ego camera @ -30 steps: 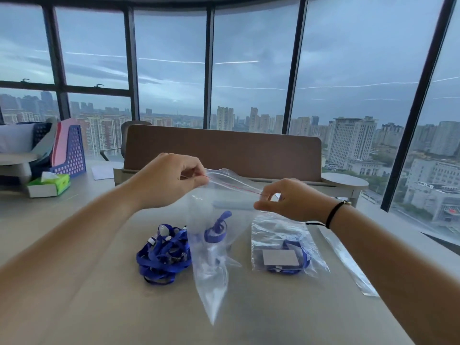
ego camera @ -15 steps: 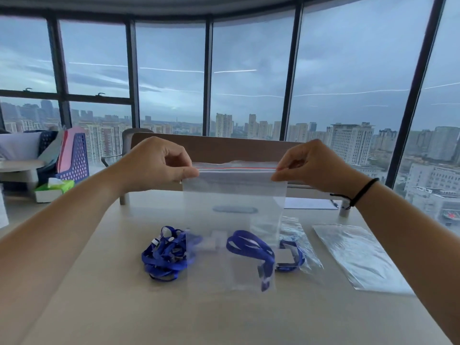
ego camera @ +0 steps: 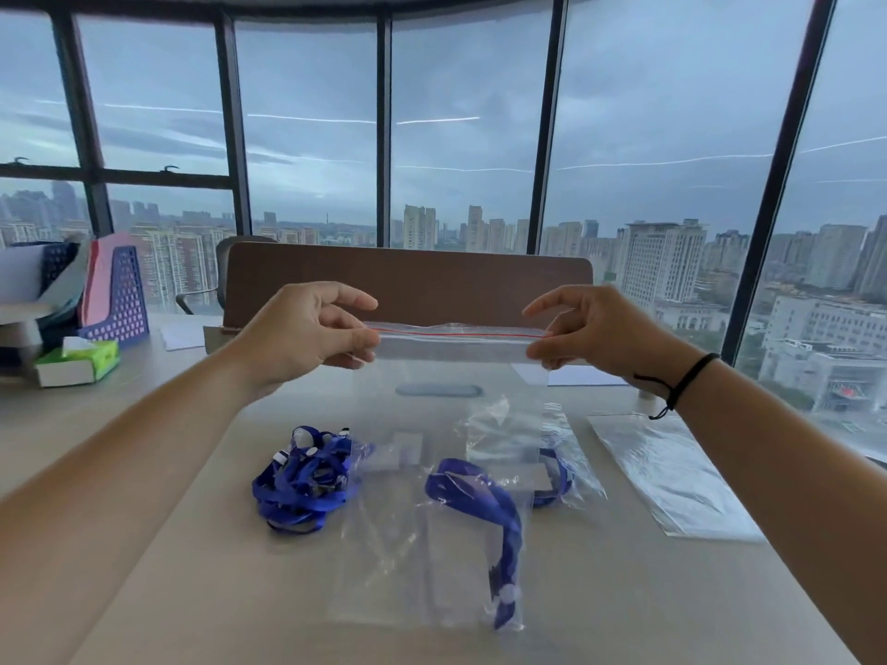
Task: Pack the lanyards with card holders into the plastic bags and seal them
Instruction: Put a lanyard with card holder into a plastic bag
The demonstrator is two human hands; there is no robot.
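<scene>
Clear zip-top plastic bag [ego camera: 432, 496] with a blue lanyard and card holder [ego camera: 485, 515] hangs above the beige table [ego camera: 600, 607], just right of the loose blue lanyard pile [ego camera: 302, 482]. Left hand [ego camera: 307, 333] and right hand [ego camera: 595, 328] pinch its red-lined seal corners, fingers clamped. Risk: seal left partly open mid-strip, unpressed.

High-rise office. A long desk [ego camera: 624, 592] with a brown divider panel [ego camera: 408, 276] faces floor-to-ceiling windows [ego camera: 312, 136] overlooking city towers. Blue file racks [ego camera: 115, 300] and a tissue box [ego camera: 77, 362] sit at the left.
</scene>
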